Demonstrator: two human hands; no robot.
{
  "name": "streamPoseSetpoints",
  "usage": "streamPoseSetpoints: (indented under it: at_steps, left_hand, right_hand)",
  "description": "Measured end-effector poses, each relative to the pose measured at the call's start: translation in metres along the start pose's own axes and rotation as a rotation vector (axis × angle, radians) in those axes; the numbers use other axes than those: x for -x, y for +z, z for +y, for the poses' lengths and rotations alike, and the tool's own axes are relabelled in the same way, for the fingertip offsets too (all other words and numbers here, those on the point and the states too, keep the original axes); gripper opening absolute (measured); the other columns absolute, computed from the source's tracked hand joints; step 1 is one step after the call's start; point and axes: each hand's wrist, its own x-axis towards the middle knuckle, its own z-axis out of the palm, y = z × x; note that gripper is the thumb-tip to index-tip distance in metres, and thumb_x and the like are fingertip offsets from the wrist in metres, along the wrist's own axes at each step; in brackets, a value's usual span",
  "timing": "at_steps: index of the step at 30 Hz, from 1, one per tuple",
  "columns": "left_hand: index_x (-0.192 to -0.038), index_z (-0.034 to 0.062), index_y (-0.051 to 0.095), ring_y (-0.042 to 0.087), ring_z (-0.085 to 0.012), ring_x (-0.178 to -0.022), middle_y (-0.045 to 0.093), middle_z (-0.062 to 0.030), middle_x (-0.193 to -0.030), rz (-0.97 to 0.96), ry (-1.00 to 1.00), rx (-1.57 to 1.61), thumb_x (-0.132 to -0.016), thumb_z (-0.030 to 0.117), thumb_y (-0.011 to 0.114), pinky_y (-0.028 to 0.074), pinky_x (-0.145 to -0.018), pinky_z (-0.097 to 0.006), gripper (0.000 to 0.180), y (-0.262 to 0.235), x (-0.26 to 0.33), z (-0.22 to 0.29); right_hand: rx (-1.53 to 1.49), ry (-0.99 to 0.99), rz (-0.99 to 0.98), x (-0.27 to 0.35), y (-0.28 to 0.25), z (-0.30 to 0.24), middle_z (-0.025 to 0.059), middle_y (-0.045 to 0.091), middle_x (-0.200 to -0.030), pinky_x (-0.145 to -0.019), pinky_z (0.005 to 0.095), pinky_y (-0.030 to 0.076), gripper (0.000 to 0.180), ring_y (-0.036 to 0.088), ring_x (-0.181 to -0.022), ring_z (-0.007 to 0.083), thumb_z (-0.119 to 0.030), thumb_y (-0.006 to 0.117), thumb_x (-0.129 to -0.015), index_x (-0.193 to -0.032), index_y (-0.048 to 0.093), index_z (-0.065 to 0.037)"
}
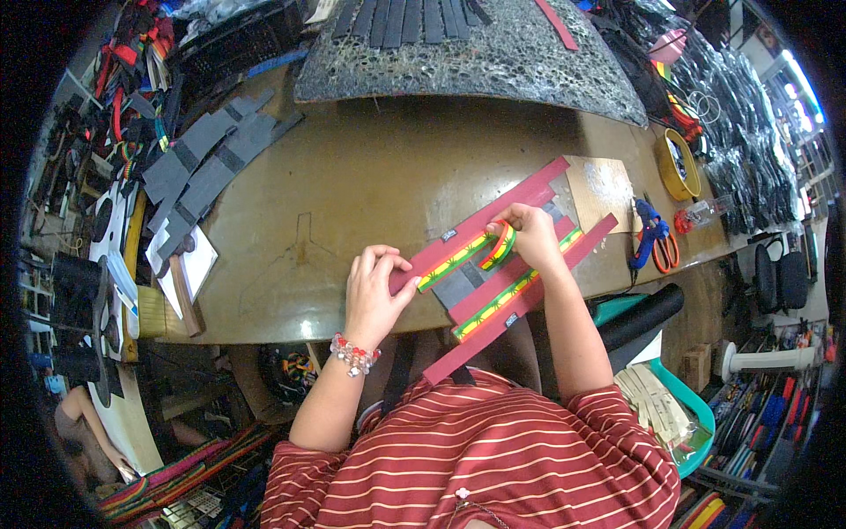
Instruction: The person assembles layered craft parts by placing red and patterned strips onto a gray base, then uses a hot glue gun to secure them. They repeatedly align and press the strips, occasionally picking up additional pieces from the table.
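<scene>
My right hand (527, 236) pinches the curled-over free end of a green, yellow and red patterned ribbon (449, 263). The rest of that ribbon lies along a maroon strip (493, 212). At the strip's left end my left hand (377, 286) has bent fingers, with thumb and forefinger closed on the strip beside the ribbon's end. Nearer me, a second maroon strip (577, 251) bears a similar ribbon (495, 307) lying flat. Dark grey pieces (460, 284) show between the strips. Small dark labels (511, 319) sit on the maroon material.
Grey strips (207, 154) and a hammer (183, 286) lie at the table's left. At right are a brown board (599, 189), blue-and-orange scissors (656, 236), a clear jar (701, 214) and a yellow bowl (679, 166). A mottled board (467, 75) bears black strips at the back.
</scene>
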Motion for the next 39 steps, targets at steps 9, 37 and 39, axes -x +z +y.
streamPoseSetpoints:
  at_steps: [9,37,39]
  left_hand:
    - [-0.094,0.0066,0.062,0.054,-0.0295,-0.103,0.058,-0.0099,-0.107,-0.101,0.174,-0.188,-0.079,0.009,0.061,0.044,-0.092,-0.04,0.016,0.001,-0.019,0.033]
    - [-0.111,-0.0071,0.056,0.054,-0.0276,-0.101,0.058,-0.0148,-0.105,-0.359,0.455,-0.336,-0.081,0.005,0.051,0.05,-0.086,-0.033,0.032,0.045,-0.032,0.068]
    - [-0.111,-0.0071,0.056,0.054,-0.0275,-0.101,0.058,-0.0148,-0.106,-0.36,0.447,-0.335,-0.082,0.005,0.051,0.05,-0.086,-0.033,0.032,0.045,-0.032,0.067]
  right_hand:
    - [0.233,-0.195,0.121,0.0,0.008,0.006,0.0056,0.066,-0.071,-0.058,0.0269,0.047,0.022,0.058,-0.061,0.0126,-0.017,0.076,-0.079,-0.083,0.064,0.002]
    - [0.13,0.112,0.147,-0.03,-0.066,0.02,0.0024,0.06,-0.061,-0.045,0.0264,0.042,0.028,0.053,-0.049,0.0091,-0.023,0.078,-0.075,-0.086,0.068,0.001]
    - [0.14,0.113,0.144,-0.031,-0.066,0.021,0.0029,0.06,-0.061,-0.045,0.0273,0.043,0.029,0.053,-0.049,0.0095,-0.023,0.078,-0.075,-0.087,0.068,0.001]
